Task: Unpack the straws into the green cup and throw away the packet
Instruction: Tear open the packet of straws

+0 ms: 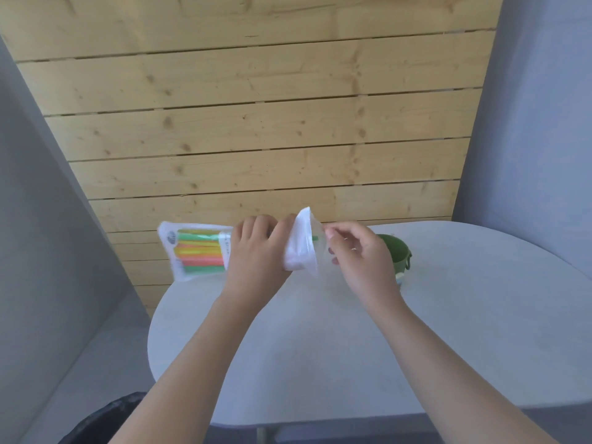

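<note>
A clear plastic packet of green, yellow, orange and pink straws is held sideways above the table's far left edge. My left hand grips the packet around its middle. The packet's open right end flares out white, and a green straw tip shows inside it. My right hand pinches the edge of that open end with thumb and fingers. The green cup stands on the table just behind my right hand, partly hidden by it.
The pale grey rounded table fills the lower middle. A wooden plank wall rises behind it, with grey walls on both sides. A dark bin bag shows at the bottom left, below the table's edge.
</note>
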`<control>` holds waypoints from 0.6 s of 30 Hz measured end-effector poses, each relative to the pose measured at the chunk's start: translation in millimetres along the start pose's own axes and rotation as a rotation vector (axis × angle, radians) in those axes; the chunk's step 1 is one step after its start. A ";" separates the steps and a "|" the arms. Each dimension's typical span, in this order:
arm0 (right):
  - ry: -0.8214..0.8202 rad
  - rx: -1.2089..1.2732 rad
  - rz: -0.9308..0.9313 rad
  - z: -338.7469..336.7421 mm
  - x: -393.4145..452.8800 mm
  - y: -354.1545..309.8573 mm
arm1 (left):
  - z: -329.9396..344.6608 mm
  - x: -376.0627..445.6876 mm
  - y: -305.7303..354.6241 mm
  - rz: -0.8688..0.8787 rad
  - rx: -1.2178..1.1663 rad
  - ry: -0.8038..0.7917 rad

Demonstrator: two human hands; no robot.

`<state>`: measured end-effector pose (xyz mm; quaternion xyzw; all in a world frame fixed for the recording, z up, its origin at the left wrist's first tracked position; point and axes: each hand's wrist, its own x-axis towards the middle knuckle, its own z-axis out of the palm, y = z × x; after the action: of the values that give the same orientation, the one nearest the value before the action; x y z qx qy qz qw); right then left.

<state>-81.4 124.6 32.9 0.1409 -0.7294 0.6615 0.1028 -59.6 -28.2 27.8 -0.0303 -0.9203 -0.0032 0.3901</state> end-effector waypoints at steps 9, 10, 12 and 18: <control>-0.146 0.854 0.739 13.9 1.7 18.1 | -17.2 20.4 11.8 0.261 0.451 -0.244; -0.153 0.917 0.779 13.5 2.8 19.4 | -22.4 23.2 15.5 0.295 0.493 -0.271; -0.191 0.988 0.811 12.8 6.0 21.5 | -25.9 27.9 22.2 0.355 0.504 -0.330; -0.152 0.978 0.833 13.4 9.4 25.3 | -33.2 40.6 18.6 0.379 0.552 -0.486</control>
<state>-98.5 112.8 11.0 -0.0771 -0.3425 0.8901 -0.2905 -62.9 -8.5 79.7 -0.0931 -0.9300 0.3228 0.1487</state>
